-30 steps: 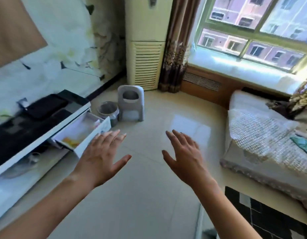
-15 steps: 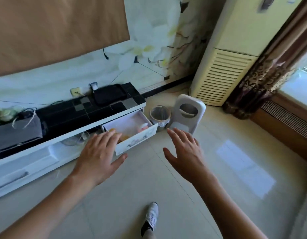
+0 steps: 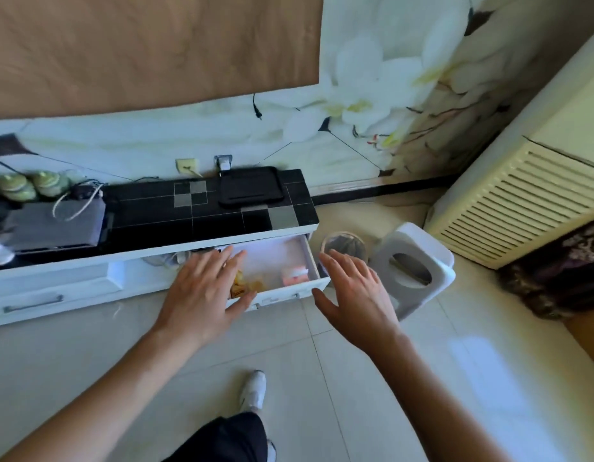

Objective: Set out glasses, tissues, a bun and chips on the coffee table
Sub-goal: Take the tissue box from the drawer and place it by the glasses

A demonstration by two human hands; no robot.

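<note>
An open white drawer (image 3: 307, 258) juts out of the low TV cabinet (image 3: 155, 261). Inside it lie a yellow-orange snack pack (image 3: 244, 286) and a pink and white packet (image 3: 294, 274). My left hand (image 3: 205, 291) hovers flat over the drawer's left half, fingers straight, and hides part of the snack pack. My right hand (image 3: 352, 295) is spread open just right of the drawer's front corner, holding nothing. No glasses, tissues or coffee table are in view.
A small waste bin (image 3: 344, 243) and a white plastic stool (image 3: 412, 266) stand on the tiled floor right of the drawer. A tall air conditioner (image 3: 529, 198) fills the right corner. The black cabinet top carries a black tray (image 3: 250, 188) and a grey bag (image 3: 55, 221).
The view has swung left and down from the window and sofa to the cabinet. Both hands have come close over the open drawer, and my foot has stepped forward.
</note>
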